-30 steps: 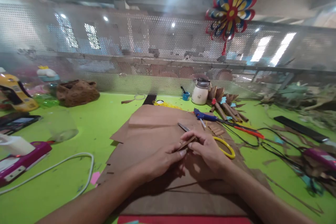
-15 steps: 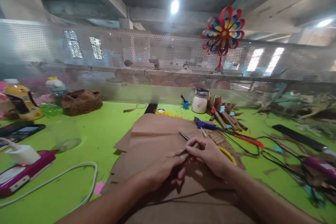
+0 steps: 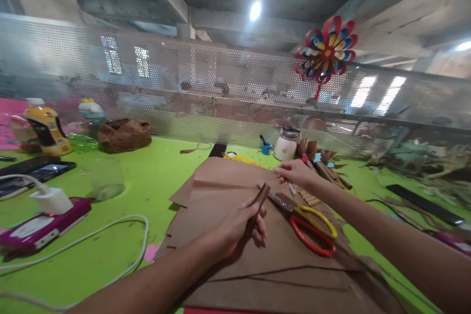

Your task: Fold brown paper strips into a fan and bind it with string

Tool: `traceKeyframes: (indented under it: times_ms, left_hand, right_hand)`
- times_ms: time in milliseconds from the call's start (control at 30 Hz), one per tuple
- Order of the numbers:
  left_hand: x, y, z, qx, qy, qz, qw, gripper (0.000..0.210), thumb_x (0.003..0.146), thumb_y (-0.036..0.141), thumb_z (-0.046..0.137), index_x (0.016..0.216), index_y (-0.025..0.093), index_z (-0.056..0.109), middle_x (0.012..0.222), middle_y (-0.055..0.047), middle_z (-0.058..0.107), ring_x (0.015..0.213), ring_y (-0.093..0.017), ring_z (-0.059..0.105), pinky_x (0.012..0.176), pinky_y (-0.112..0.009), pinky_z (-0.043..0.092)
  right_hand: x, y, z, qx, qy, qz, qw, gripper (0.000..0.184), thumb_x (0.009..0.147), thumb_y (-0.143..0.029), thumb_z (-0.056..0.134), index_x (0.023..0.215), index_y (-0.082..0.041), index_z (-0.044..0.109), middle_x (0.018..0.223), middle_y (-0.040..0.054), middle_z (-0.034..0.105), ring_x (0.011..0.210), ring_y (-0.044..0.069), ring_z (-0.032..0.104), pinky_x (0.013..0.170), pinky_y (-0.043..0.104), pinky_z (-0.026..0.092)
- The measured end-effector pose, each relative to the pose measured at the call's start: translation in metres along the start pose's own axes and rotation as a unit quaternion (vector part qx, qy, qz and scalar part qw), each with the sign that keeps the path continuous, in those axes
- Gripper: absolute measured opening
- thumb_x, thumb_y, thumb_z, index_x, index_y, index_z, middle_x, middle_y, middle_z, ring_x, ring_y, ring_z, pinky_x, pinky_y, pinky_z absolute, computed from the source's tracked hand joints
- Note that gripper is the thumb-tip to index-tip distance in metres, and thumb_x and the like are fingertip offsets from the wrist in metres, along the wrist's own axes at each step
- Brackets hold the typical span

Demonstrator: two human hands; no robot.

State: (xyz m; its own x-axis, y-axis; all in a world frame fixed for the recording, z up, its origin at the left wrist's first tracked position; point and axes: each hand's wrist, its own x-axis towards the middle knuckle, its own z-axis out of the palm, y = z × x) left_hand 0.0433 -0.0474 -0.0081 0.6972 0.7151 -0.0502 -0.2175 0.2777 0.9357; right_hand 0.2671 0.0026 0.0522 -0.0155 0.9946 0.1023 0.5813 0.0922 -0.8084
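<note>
paper piece (image 3: 261, 197): lower mid-frame, seemed light, creasable; mid-length suited holding
left hand (image 3: 239, 222): clamped on it
right hand (image 3: 295, 171): grip was unclear

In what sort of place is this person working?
Probably a craft workshop: the left hand holds a brown strip, scissors lie on brown paper, and a colourful flower decoration hangs higher up.

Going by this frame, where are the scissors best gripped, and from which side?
Probably by the red loop and yellow loop, coming from the person's right. The scissors lie on the brown paper with both loops uncovered, while the blades point forward-left, partly hidden behind the brown piece in the left hand.
</note>
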Motion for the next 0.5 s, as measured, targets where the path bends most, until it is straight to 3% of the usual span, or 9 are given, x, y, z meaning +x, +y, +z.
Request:
traceKeyframes:
  times_ms: [100, 200, 300, 500]
  left_hand:
    - [0.001, -0.001, 0.0, -0.011, 0.017, 0.003, 1.0, 0.03, 0.085, 0.044, 0.047, 0.093, 0.015, 0.044, 0.059, -0.001, 0.059, 0.044, -0.012, 0.054, 0.044, -0.022, 0.041]
    - [0.002, -0.003, 0.0, -0.02, 0.03, 0.004, 0.999, 0.034, 0.082, 0.047, 0.049, 0.093, 0.016, 0.043, 0.058, 0.0, 0.058, 0.043, -0.012, 0.053, 0.042, -0.021, 0.039]
    - [0.005, -0.005, -0.001, -0.031, 0.046, -0.01, 0.998, 0.039, 0.079, 0.05, 0.052, 0.093, 0.015, 0.043, 0.058, 0.0, 0.058, 0.042, -0.012, 0.053, 0.041, -0.022, 0.04]
    - [0.008, -0.008, -0.003, -0.048, 0.064, -0.031, 0.996, 0.043, 0.077, 0.053, 0.05, 0.095, 0.015, 0.041, 0.057, 0.0, 0.057, 0.041, -0.013, 0.051, 0.041, -0.024, 0.04]
  right_hand:
    - [0.042, 0.001, 0.003, -0.072, 0.024, 0.011, 0.997, 0.024, 0.086, -0.032, 0.056, 0.079, -0.01, 0.061, 0.064, 0.0034, 0.062, 0.057, 0.011, 0.059, 0.053, 0.022, 0.048]
    - [0.084, -0.002, 0.021, -0.15, 0.016, 0.019, 0.988, 0.022, 0.089, -0.031, 0.055, 0.099, -0.011, 0.061, 0.092, 0.0056, 0.064, 0.077, 0.015, 0.062, 0.069, 0.031, 0.053]
    - [0.123, -0.005, 0.044, -0.213, 0.0, 0.015, 0.977, 0.031, 0.09, -0.032, 0.054, 0.116, -0.015, 0.056, 0.115, 0.008, 0.058, 0.096, 0.02, 0.06, 0.081, 0.039, 0.052]
    - [0.172, -0.003, 0.081, -0.322, -0.002, -0.007, 0.947, 0.031, 0.089, -0.032, 0.055, 0.116, -0.016, 0.056, 0.118, 0.0082, 0.057, 0.099, 0.021, 0.059, 0.082, 0.039, 0.051]
